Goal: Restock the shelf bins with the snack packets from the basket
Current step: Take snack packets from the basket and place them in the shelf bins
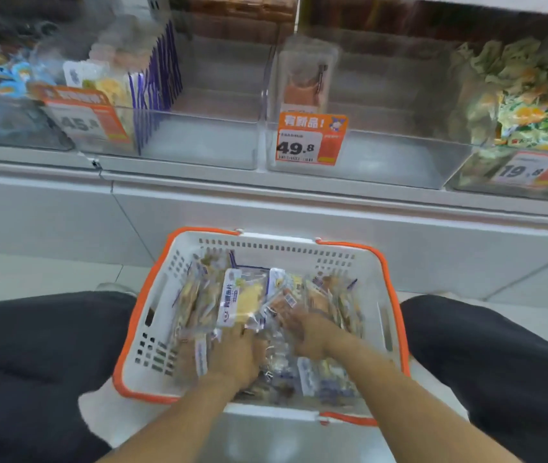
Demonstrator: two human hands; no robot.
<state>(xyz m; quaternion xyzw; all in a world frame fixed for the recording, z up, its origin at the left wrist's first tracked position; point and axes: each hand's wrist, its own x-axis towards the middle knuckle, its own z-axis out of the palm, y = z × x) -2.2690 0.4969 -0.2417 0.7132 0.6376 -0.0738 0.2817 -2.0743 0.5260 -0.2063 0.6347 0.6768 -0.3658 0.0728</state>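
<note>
Both hands are down in the heap of clear plastic snack packets [249, 305] inside the white plastic basket with orange handles [302, 248], which sits on the floor between the person's knees. The left hand [236, 352] lies with its fingers spread over the packets; the right hand [302, 329] reaches in just beside it. Motion blur hides the fingertips, so whether either grip has closed on a packet cannot be told.

The step in hand looks like gathering packets for a lift. The next move calls for a firm hold on a bundle, then a rise to the shelf above, most likely to the half-filled clear plastic bin on the left [179, 142], where upright purple-edged packets [152, 91] resemble the basket's.

Readable writing: an orange price tag [311, 140] showing 49.8, a blurred tag [85, 120] reading 45.8, and another [530, 168] reading 19.8. The packet print is too smeared to read.
</note>
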